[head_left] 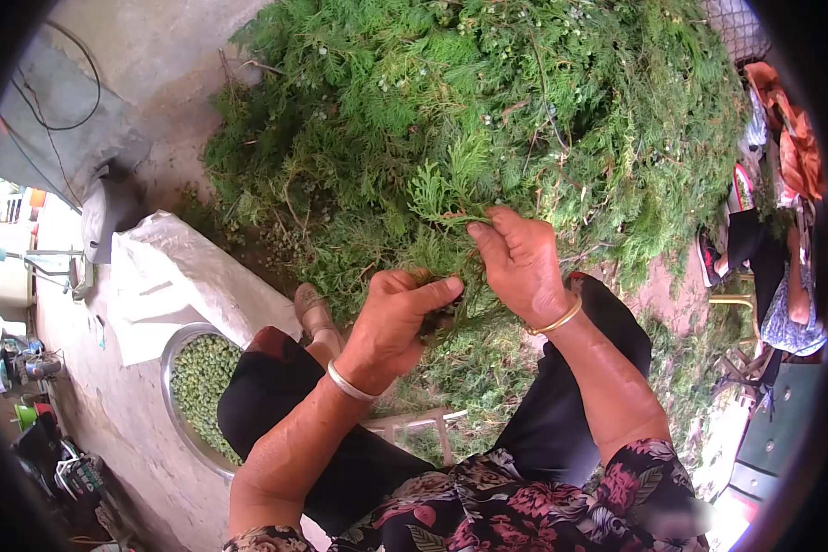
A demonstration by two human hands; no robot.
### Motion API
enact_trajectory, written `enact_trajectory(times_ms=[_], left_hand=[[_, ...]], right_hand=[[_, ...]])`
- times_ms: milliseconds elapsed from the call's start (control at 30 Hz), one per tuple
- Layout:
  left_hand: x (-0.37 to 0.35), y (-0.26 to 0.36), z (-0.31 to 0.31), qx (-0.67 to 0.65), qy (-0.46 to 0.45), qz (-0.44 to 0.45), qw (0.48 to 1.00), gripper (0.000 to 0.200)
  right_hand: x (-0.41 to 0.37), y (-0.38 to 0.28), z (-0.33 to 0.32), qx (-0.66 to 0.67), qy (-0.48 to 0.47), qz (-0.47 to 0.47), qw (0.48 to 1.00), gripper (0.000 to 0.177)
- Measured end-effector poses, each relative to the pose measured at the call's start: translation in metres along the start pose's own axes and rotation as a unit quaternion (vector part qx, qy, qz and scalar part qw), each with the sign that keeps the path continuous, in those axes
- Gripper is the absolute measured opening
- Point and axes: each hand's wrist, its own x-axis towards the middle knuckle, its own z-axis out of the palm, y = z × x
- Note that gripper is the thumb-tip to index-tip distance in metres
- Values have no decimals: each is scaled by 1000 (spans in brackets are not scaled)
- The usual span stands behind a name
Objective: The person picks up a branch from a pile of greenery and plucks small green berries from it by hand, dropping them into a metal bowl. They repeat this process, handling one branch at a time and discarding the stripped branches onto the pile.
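My left hand is closed, thumb pressed against the curled fingers, around the lower part of a bunch of green conifer sprigs. To its upper right, my right hand pinches a flat, feathery conifer sprig between thumb and fingers. The sprig's fronds spread up and left from the fingertips. Both hands are over my lap, a short way apart. Beyond them rises a large heap of cut conifer branches, dotted with small pale cones. What lies inside the left fist is mostly hidden.
On the left, a metal basin holds many small green cones. A white sack lies just behind it. Another person's arm and dark trousers show at the right edge. Clippings litter the floor, and a cable curls at upper left.
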Motion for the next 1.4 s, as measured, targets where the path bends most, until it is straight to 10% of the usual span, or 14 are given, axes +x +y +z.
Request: enact_trajectory(times_ms=[333, 533, 633, 733, 800, 1133, 1400], left_hand=[[-16, 14, 11, 134, -16, 14, 991, 15], [-20, 27, 9, 144, -26, -45, 988, 18], [-43, 49, 12, 225, -126, -7, 966, 20], [-33, 55, -10, 131, -21, 75, 988, 13], [-23, 60, -33, 86, 4, 105, 991, 11], [-56, 115, -117, -98, 102, 207, 968, 14], [-187, 88, -201, 59, 410, 247, 876, 21]], right_hand=[[0, 3, -8, -2, -10, -7, 1000, 10], [0, 17, -1, -82, 69, -208, 972, 4], [8, 23, -18, -139, 32, -32, 989, 4], [23, 27, -35, -27, 104, 67, 992, 8], [27, 42, -37, 357, 191, 197, 893, 13], [35, 64, -60, 567, 202, 337, 724, 10], [36, 87, -63, 556, 83, 333, 757, 9]])
